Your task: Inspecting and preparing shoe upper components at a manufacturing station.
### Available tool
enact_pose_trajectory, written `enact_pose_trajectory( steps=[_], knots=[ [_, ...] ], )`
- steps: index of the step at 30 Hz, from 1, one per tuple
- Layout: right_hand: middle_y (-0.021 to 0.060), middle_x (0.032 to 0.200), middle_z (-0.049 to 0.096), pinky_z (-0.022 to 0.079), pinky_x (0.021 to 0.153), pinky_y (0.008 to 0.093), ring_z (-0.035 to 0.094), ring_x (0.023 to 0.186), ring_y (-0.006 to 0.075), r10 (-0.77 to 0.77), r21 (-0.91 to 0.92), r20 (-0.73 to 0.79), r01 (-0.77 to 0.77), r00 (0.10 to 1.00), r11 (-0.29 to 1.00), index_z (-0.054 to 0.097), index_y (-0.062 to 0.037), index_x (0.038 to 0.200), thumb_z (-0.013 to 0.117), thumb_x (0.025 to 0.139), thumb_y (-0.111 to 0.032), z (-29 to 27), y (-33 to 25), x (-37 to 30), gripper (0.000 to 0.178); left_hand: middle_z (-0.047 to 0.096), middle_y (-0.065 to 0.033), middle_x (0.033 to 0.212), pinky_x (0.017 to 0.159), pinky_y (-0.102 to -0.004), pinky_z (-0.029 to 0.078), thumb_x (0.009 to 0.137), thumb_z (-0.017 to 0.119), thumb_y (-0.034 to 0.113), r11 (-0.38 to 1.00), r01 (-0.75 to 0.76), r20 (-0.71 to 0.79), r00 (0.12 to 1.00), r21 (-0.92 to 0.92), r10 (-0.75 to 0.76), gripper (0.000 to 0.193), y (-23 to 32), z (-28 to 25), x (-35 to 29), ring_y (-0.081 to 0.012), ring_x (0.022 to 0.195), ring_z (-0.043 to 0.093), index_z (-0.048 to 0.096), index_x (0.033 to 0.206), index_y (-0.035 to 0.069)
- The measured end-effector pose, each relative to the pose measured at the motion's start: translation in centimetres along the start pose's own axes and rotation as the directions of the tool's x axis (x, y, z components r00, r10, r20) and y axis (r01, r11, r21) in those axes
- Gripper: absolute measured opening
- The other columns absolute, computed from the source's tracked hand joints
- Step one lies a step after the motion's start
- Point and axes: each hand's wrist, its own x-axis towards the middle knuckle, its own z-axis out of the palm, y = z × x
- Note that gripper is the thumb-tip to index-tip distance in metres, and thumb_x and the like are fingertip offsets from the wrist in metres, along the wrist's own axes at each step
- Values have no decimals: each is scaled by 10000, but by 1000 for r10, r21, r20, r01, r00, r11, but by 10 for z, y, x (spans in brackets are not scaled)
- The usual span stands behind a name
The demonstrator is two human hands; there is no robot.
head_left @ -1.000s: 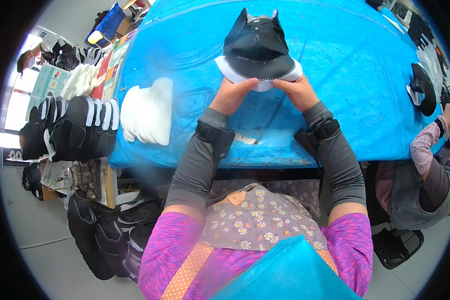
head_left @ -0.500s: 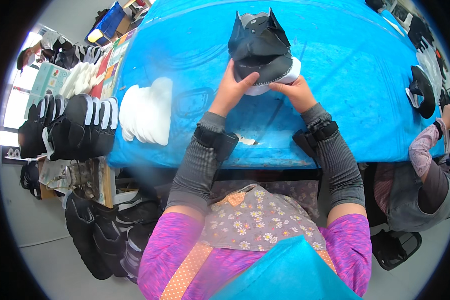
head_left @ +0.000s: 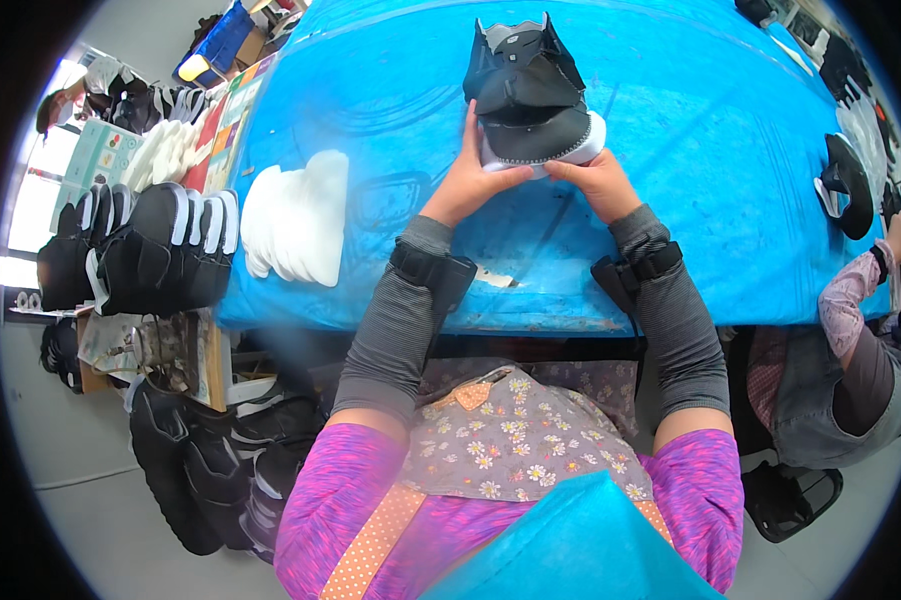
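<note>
Black shoe upper (head_left: 525, 95) gripped by left hand (head_left: 467, 180), right hand (head_left: 598, 185), over blue table (head_left: 690, 150)

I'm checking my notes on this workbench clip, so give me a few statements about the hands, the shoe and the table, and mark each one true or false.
1. Both hands, the left hand and the right hand, hold the black shoe upper. True.
2. The table has a red cover. False: the cover is blue.
3. A stack of white soles lies on the table to the left of the left hand. True.
4. The shoe upper lies flat on the table with no hand on it. False: both hands grip it at its white lower edge.
5. Another black shoe piece lies near the table's right edge. True.
</note>
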Motion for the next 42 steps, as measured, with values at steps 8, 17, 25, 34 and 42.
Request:
enact_pose_trajectory(
  steps=[8,17,25,34,42],
  knots=[
    [41,1031,646,490,756,271,596,921,121,56,-66,1,-56,998,996,616,-30,1109,715,812,-126,-3,-2,0,327,242,-155,1463,1086,-359,286,705,795,128,997,7,22,1000,-74,-5,1174,3,3,1,-259,1345,285,-87,1477,65],
    [46,1065,641,493,766,279,596,947,128,80,-60,12,-79,997,995,604,-35,1131,711,821,-156,-4,1,2,350,286,-142,1435,1044,-334,337,737,753,93,992,-55,-24,998,-114,53,1064,12,8,-2,-236,1293,348,-4,1483,42],
    [69,1199,567,489,770,277,553,1020,118,150,-117,-119,-164,981,980,456,-27,1283,760,770,-224,1,-5,5,628,306,-139,1436,1061,-317,301,744,738,139,995,-82,-76,994,-61,77,996,11,5,-3,-220,1304,337,81,1482,15],
    [281,1386,370,389,1021,373,436,1260,329,-424,-792,-214,98,880,603,82,111,1431,871,615,-350,-15,4,11,1225,314,-182,1434,1065,-326,307,716,770,203,986,-33,-141,988,163,56,1049,-28,-17,3,-247,1309,352,78,1474,-17],
    [250,1420,354,337,1060,330,391,1308,277,-123,-666,-36,68,992,743,99,66,1451,843,673,-295,-13,9,7,1135,319,-193,1419,1069,-395,330,608,867,305,989,-79,-10,997,128,81,1166,4,9,4,-295,1324,334,122,1463,36]
  ],
)
